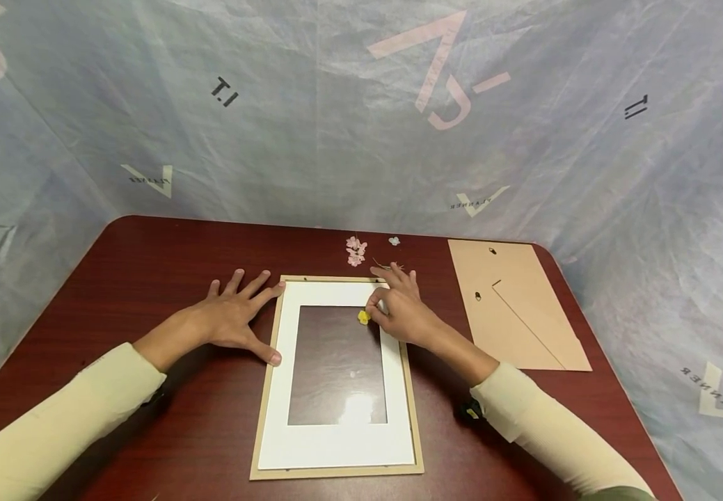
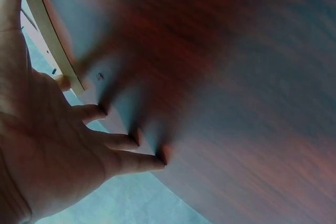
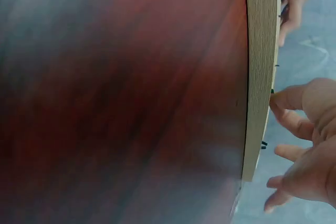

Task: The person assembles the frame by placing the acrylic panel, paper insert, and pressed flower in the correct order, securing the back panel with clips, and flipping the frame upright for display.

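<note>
A light wood picture frame [image 1: 417,435] with a white mat [image 1: 336,445] inside lies on the table. My left hand [image 1: 229,320] is spread flat at its left side, thumb and index fingertips right at the edge; in the left wrist view this hand [image 2: 63,135] has its other fingertips on the tabletop. Over the mat's upper right corner, my right hand [image 1: 403,313] pinches a small yellow flower [image 1: 364,317] between thumb and index finger, its other fingers raised. The right wrist view shows this hand [image 3: 310,135] beyond the frame's side [image 3: 261,51], the flower mostly hidden.
Beyond the frame lie pink flowers [image 1: 355,251], a pale blue flower [image 1: 394,241] and a thin stem [image 1: 381,265] near the right fingers. A tan backing board [image 1: 518,327] with metal clips rests at the right. Grey printed sheeting [image 1: 311,139] hangs around the dark red table [image 1: 167,278].
</note>
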The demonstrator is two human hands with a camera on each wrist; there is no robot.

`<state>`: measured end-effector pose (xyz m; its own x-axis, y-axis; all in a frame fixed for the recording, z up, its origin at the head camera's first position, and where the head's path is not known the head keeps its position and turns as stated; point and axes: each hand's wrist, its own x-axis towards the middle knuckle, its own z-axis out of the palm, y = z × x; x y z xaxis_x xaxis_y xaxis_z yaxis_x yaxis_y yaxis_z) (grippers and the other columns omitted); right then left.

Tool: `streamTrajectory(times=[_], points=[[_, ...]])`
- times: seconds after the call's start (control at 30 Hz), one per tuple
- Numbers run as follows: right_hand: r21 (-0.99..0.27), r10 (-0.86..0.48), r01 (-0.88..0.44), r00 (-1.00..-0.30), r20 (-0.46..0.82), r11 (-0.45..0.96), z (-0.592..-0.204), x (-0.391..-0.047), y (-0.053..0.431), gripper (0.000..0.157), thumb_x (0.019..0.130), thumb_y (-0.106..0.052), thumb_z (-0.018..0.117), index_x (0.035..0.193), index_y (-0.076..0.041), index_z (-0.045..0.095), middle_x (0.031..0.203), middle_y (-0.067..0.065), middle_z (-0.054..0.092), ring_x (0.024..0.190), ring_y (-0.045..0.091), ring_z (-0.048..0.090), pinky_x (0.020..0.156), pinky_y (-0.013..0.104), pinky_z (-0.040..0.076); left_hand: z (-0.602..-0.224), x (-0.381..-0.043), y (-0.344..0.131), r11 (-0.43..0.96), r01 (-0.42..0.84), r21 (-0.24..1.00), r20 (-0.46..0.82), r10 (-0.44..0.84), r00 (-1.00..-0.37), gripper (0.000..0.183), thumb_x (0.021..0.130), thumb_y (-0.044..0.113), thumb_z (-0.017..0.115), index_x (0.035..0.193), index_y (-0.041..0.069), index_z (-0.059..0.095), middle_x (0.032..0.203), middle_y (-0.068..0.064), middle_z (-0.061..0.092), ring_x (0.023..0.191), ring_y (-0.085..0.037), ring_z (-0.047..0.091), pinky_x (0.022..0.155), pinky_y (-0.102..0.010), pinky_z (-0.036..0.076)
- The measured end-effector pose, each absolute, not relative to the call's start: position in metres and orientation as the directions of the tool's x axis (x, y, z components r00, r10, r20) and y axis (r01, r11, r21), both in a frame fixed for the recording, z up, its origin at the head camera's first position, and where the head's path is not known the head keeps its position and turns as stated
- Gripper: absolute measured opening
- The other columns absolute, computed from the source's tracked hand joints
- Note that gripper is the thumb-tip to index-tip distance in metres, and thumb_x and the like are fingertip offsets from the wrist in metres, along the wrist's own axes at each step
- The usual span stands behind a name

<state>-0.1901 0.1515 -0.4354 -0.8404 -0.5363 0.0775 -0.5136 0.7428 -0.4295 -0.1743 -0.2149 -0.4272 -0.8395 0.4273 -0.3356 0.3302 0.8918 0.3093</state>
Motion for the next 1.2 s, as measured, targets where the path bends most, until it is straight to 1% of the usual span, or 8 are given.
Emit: streamTrajectory(times=[0.27, 0.7, 0.73, 0.83, 0.93, 0.97, 1.07, 1.2], points=[[-0.394, -0.521, -0.519, -0.846, 0.112, 0.758, -0.433, -0.191, 0.151, 0.015, 0.107, -0.014, 0.078, 0.093, -0.011, 0.082, 0.167, 0.025, 0.057, 0.166, 0.062, 0.031, 0.130, 0.089, 0.015, -0.426, -0.174, -0.214, 0.894, 0.327, 0.306, -0.346, 0.425, -0.837, 0.148, 0.067, 0.094, 0.085, 0.183, 0.030, 0.018, 0.191, -0.020, 0.004, 0.171, -0.067, -0.002, 0.125, -0.095, 0.007], [-0.413, -0.519, -0.529, -0.842, 0.147, 0.741, -0.426, -0.197, 0.180, 0.009, 0.104, -0.013, 0.080, 0.098, -0.011, 0.087, 0.159, 0.026, 0.064, 0.157, 0.059, 0.047, 0.127, 0.085, 0.031, -0.426, -0.174, -0.213, 0.888, 0.326, 0.324, -0.343, 0.431, -0.834, 0.148, 0.068, 0.093, 0.087, 0.183, 0.030, 0.018, 0.191, -0.020, 0.004, 0.170, -0.068, -0.003, 0.124, -0.095, 0.005], [-0.437, -0.529, -0.545, -0.831, 0.170, 0.715, -0.435, -0.207, 0.191, 0.012, 0.106, -0.019, 0.078, 0.100, -0.013, 0.087, 0.161, 0.023, 0.064, 0.158, 0.056, 0.048, 0.129, 0.081, 0.032, -0.426, -0.174, -0.213, 0.887, 0.326, 0.326, -0.343, 0.432, -0.834, 0.148, 0.068, 0.093, 0.087, 0.183, 0.030, 0.017, 0.191, -0.020, 0.003, 0.170, -0.068, -0.003, 0.124, -0.095, 0.005], [-0.463, -0.540, -0.564, -0.818, 0.198, 0.684, -0.432, -0.220, 0.207, 0.015, 0.107, -0.018, 0.075, 0.105, -0.011, 0.088, 0.157, 0.025, 0.066, 0.150, 0.054, 0.055, 0.124, 0.078, 0.039, -0.427, -0.174, -0.213, 0.887, 0.326, 0.328, -0.346, 0.434, -0.832, 0.148, 0.069, 0.093, 0.086, 0.183, 0.029, 0.017, 0.191, -0.021, 0.003, 0.170, -0.068, -0.004, 0.124, -0.095, 0.004], [-0.466, -0.548, -0.566, -0.814, 0.190, 0.679, -0.428, -0.238, 0.219, 0.019, 0.109, -0.016, 0.073, 0.114, -0.005, 0.087, 0.156, 0.028, 0.066, 0.150, 0.050, 0.058, 0.126, 0.072, 0.042, -0.428, -0.174, -0.213, 0.886, 0.326, 0.329, -0.349, 0.435, -0.830, 0.148, 0.069, 0.093, 0.086, 0.183, 0.029, 0.016, 0.191, -0.021, 0.002, 0.170, -0.067, -0.005, 0.124, -0.095, 0.004], [-0.448, -0.542, -0.555, -0.823, 0.172, 0.701, -0.417, -0.238, 0.216, 0.017, 0.107, -0.008, 0.073, 0.115, -0.002, 0.086, 0.153, 0.032, 0.067, 0.147, 0.052, 0.059, 0.124, 0.074, 0.043, -0.428, -0.174, -0.213, 0.887, 0.326, 0.329, -0.351, 0.435, -0.830, 0.148, 0.069, 0.093, 0.086, 0.183, 0.029, 0.016, 0.191, -0.020, 0.002, 0.170, -0.067, -0.005, 0.124, -0.095, 0.004], [-0.400, -0.575, -0.583, -0.804, 0.154, 0.708, -0.415, -0.257, 0.219, 0.021, 0.108, -0.004, 0.070, 0.124, 0.000, 0.084, 0.151, 0.033, 0.067, 0.146, 0.049, 0.061, 0.123, 0.068, 0.048, -0.429, -0.175, -0.213, 0.887, 0.325, 0.327, -0.355, 0.434, -0.828, 0.149, 0.069, 0.093, 0.086, 0.183, 0.029, 0.015, 0.191, -0.020, 0.001, 0.170, -0.067, -0.005, 0.125, -0.095, 0.003], [-0.301, -0.659, -0.659, -0.743, 0.119, 0.689, -0.416, -0.279, 0.214, 0.031, 0.109, 0.000, 0.066, 0.135, -0.006, 0.082, 0.153, 0.029, 0.067, 0.148, 0.048, 0.061, 0.118, 0.069, 0.051, -0.430, -0.176, -0.213, 0.887, 0.322, 0.330, -0.360, 0.434, -0.826, 0.149, 0.070, 0.092, 0.086, 0.183, 0.029, 0.015, 0.192, -0.020, 0.000, 0.170, -0.067, -0.006, 0.124, -0.095, 0.003]])
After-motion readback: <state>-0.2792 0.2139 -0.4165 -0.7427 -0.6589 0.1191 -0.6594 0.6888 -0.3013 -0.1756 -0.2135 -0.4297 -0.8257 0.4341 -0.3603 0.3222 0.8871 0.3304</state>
